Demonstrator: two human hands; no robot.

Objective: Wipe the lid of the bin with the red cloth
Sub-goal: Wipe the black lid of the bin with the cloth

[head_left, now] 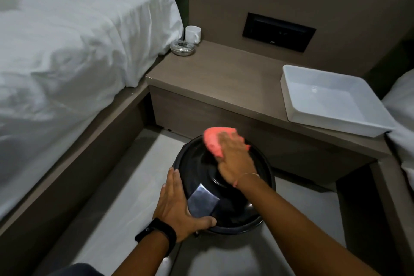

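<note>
- The bin lid (224, 188) is a black, glossy dome that sits shut on the bin, on the floor between the bed (74, 36) and the low bedside shelf (224, 78); a grey reflective patch shows on its near-left slope.
- The red cloth (215, 142) lies bunched on the far part of the lid, pressed down under the right hand (233, 159), whose palm and fingers lie flat over it rather than curled round it.
- The left hand (177, 208) is spread against the lid's near-left rim, fingers up the side and thumb along the lower edge, bracing the bin without closing on it.
- Step in hand, as I judge it: wiping is under way, with the cloth working the far side of the dome.
- The next move likely calls for drawing the cloth back across the crown and down the near and side slopes, keeping the pressure even while the left hand steadies the bin; that hand would need to shift to let the cloth reach the rim beneath it.
- Further out, a white cup (193, 33) and a small metal dish (182, 48) stand at the shelf's far-left corner, and a white tray (291, 87) sits at its right end.
</note>
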